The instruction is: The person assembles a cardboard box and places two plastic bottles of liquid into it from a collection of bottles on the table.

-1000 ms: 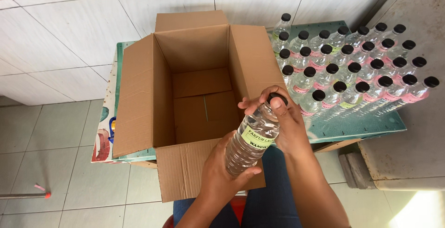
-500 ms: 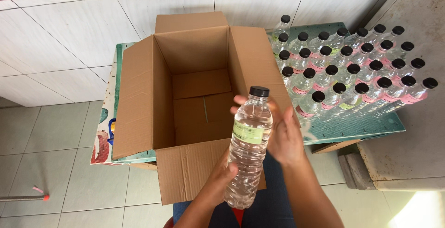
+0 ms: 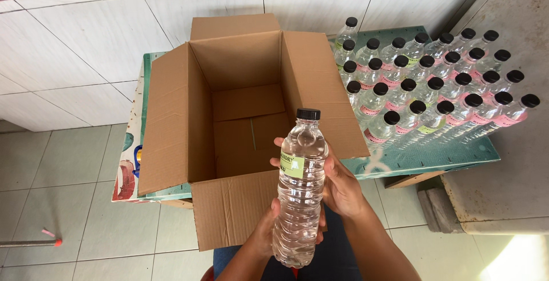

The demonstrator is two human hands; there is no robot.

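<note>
Just beyond both hands, the largest thing in view is an open cardboard box (image 3: pixel 229 126), its four flaps folded outward and its brown floor bare. The near flap hangs down toward the person and sits directly behind the left hand. The box rests on a low table (image 3: pixel 423 158) with a worn green top that runs off to the right of the hands.

Up and to the right of the right hand, well apart from it, a block of clear bottles with black caps (image 3: pixel 434 95) stands on that table in tight rows, most with pink labels.

Between the hands, held upright in front of the box's near edge, is a clear plastic bottle (image 3: pixel 299 189) with a black screw cap and a small pale green label near its shoulder. It looks filled with clear liquid.

The right hand (image 3: pixel 340 186) is behind and to the right of the bottle, its fingers curled around the upper half, fingertips showing on the left of the label; it is wrapped on the bottle, not spread. The left hand (image 3: pixel 269 232) grips the lower part from below and to the left, thumb and fingers closed around the ribbed base.

Far left of the left hand, on the tiled floor, lies a thin stick with a red tip (image 3: pixel 31 242).
</note>
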